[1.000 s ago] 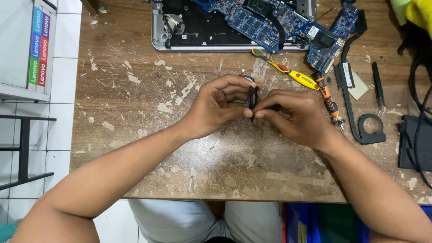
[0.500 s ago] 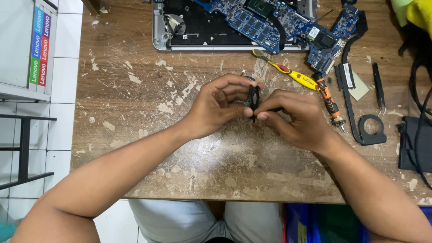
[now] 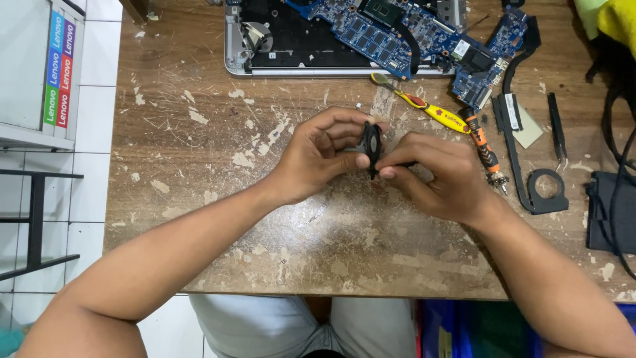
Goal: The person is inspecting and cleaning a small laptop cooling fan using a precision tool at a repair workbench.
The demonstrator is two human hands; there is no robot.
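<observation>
My left hand (image 3: 318, 156) pinches the small black fan (image 3: 371, 142) upright above the worn wooden table (image 3: 199, 166); my right hand (image 3: 434, 176) grips its lower edge; the yellow toothbrush (image 3: 424, 106) lies just beyond.

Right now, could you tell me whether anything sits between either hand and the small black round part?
Nothing visible does. The left hand and the right hand both already pinch the small black round part with their fingertips above the worn wooden table.
</observation>
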